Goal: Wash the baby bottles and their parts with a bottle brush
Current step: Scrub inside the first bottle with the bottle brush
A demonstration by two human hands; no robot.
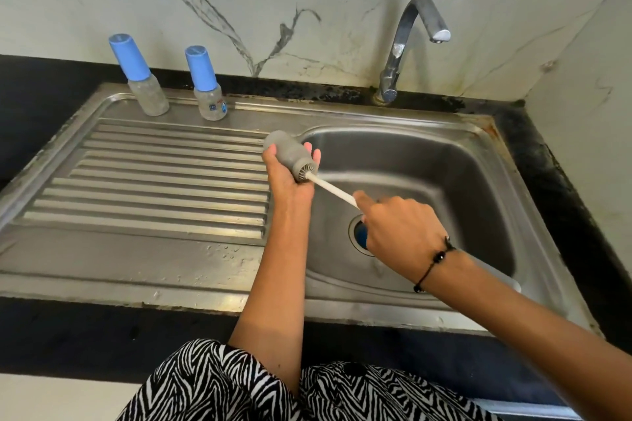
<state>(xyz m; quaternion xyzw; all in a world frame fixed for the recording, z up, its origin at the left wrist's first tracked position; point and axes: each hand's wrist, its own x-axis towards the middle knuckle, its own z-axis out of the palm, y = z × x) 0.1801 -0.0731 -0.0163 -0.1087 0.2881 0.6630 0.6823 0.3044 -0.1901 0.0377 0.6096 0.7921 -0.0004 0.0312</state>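
The left hand (pixel 285 169) grips a small clear baby bottle (pixel 286 154), uncapped, fingers curled round its body. The bottle lies tilted, mouth toward the lower right, above the edge where the ribbed draining board (pixel 154 178) meets the basin of the stainless steel sink (pixel 461 181). Grey bristles of a bottle brush (pixel 305 176) fill the bottle's inside and show at its mouth. The brush's white straight handle (pixel 333 190) runs from the mouth down to the right hand (pixel 400 232), which is clenched round it, forefinger laid along the shaft. A blue part shows beneath that hand, over the drain; what it is cannot be told.

Two more clear bottles stand upright at the back of the draining board, each under a tall blue cap: the left bottle (pixel 140 77) and the right bottle (pixel 207 85), near each other, apart. A curved chrome tap (pixel 407 44) stands behind the basin. A black beaded bracelet (pixel 434 261) circles the right wrist.
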